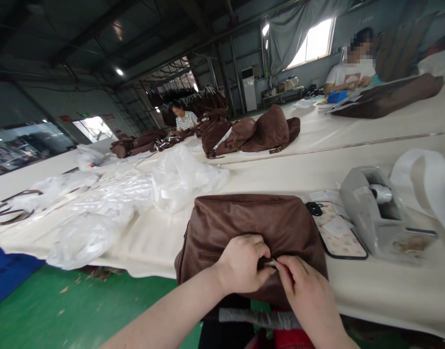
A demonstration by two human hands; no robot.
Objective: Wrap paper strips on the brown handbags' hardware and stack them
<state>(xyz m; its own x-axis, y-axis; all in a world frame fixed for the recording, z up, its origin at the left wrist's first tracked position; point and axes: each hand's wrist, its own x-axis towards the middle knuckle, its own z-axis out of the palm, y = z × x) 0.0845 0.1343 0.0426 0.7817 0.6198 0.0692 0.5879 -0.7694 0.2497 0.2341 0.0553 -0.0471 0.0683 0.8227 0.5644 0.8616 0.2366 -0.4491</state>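
Observation:
A brown leather-look bag [244,213] lies at the table's front edge, a zipped pocket slit on its face. My left hand [244,261] is closed on the bag's front, fingers curled into a fold of its material. Beside it, my right hand [298,276] is closed in a pinch, thumb and forefinger meeting near the left fingertips. A small pale, shiny piece shows between the two hands, too small to name. Below the bag hangs a strap wrapped in grey [259,317].
Right of the bag are a phone in a flowered case [341,230] and a grey tape dispenser [368,208]. Clear plastic bags [182,177] spread to the left. More brown bags [255,131] lie across the table, where two people sit or stand.

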